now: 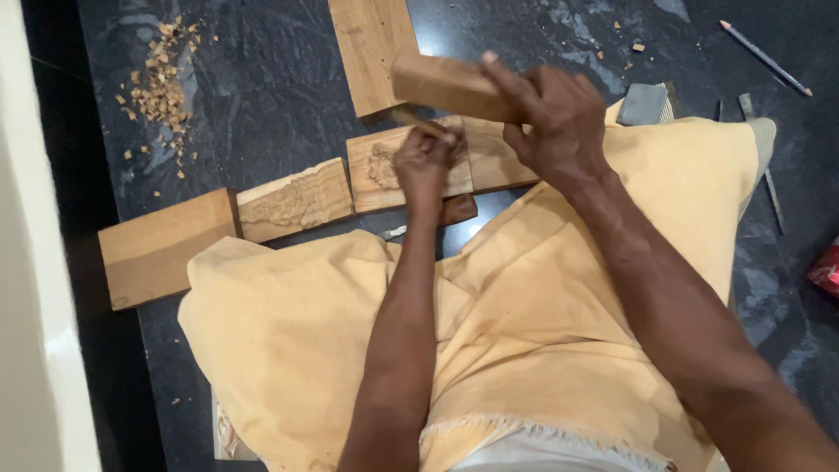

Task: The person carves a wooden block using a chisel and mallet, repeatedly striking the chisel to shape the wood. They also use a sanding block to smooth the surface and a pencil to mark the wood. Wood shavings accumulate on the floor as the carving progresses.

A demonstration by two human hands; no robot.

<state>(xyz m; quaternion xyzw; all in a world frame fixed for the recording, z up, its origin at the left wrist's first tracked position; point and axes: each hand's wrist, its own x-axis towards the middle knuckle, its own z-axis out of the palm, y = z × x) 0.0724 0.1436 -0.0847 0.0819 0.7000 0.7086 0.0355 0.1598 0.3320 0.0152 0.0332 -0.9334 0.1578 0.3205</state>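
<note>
My left hand (426, 163) grips a chisel with a wooden handle (418, 121), its tip on a small carved wooden panel (376, 170) lying on the dark floor. My right hand (555, 118) holds a blurred wooden block (441, 86) used as a mallet, just above the chisel's end. A second carved panel (295, 199) lies to the left, and a plain wooden piece (498, 157) sits under my right hand.
A long plank (369, 48) lies at the top and a plain wood block (162, 249) at the left. Wood chips (162, 83) are scattered top left. A pencil (765, 58), metal tools (760, 149) and a grey stone (644, 103) lie at the right. Yellow cloth (524, 323) covers my legs.
</note>
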